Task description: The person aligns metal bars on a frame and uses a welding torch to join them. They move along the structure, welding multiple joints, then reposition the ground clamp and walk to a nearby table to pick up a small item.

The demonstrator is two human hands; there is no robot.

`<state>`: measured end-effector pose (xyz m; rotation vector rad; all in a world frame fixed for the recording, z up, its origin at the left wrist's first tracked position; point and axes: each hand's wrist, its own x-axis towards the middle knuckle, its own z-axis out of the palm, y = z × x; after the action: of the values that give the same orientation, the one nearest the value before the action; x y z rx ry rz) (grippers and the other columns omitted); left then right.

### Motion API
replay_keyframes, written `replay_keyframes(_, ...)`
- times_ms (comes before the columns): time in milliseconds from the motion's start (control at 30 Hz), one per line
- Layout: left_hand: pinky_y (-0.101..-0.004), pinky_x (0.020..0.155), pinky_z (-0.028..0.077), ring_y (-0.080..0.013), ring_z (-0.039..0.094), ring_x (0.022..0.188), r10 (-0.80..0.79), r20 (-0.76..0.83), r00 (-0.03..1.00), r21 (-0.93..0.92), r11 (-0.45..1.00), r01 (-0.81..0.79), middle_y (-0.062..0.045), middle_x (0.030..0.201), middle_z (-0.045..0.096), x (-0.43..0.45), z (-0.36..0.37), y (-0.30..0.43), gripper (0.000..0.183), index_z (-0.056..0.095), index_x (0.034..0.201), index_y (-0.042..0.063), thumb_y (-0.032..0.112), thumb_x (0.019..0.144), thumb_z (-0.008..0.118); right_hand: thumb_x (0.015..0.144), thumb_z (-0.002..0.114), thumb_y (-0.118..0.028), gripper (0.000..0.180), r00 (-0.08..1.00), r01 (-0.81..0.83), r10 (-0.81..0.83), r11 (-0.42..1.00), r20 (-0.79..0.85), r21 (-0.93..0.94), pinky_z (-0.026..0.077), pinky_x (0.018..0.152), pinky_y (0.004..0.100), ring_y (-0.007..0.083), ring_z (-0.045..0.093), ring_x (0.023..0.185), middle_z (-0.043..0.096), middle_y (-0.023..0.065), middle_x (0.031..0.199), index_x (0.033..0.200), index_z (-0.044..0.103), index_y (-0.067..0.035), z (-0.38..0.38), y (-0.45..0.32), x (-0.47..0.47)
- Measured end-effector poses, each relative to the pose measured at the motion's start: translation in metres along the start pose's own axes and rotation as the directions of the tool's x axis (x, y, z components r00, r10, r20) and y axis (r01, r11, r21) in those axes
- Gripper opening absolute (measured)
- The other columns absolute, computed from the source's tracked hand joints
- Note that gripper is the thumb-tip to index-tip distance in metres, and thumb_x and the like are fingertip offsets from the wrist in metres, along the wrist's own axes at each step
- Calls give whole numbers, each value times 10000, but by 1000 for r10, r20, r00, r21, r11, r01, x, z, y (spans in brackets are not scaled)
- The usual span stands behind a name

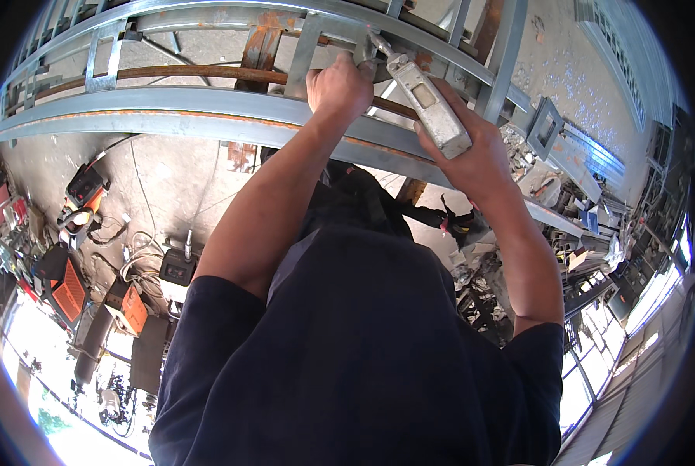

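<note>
My right hand point(470, 134) is wrapped around the boxy, pale metal body of a handheld laser welding head point(429, 105). Its narrow nozzle points up and left at a joint of a galvanized steel frame point(208, 108), and a small red dot shows on the metal near the tip. Just left of the nozzle, my left hand point(340, 87) has its fingers curled at a small upright steel plate point(364, 46) between two long rails. The fingers partly hide the plate's lower end. A rusty steel bar point(196, 71) runs behind my left hand.
Orange-and-black machines point(68, 285) and coiled cables point(141, 262) lie on the concrete floor at left. Scrap and metal offcuts point(580, 233) are heaped at right. A steel bracket with a square opening point(545, 128) sits by the frame's right end. Corrugated sheets point(609, 52) lie farther right.
</note>
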<state>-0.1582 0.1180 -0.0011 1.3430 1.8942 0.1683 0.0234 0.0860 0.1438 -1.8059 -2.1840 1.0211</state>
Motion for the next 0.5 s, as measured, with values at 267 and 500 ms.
replay_keyframes(267, -419, 1120, 306, -318, 698, 1080, -9, 10, 1000, -19, 1000, 9, -209, 1027, 753, -1, -2, 2, 479, 625, 1136, 22, 449, 1023, 438, 873, 783, -236, 638, 998, 54, -55, 997, -21, -54, 580, 824, 388, 318, 757, 965, 753, 173, 1055, 1465, 556, -167, 4, 7, 6)
replay_keyframes(500, -430, 1111, 320, -323, 697, 1079, 3, -1, 1000, -1, 1000, -3, -203, 1031, 754, 0, -2, 1, 466, 630, 1142, 30, 446, 1019, 461, 846, 804, -196, 685, 997, 74, -77, 992, -25, -106, 597, 810, 403, 351, 746, 994, 749, 179, 1073, 1477, 537, -195, 10, 13, 3)
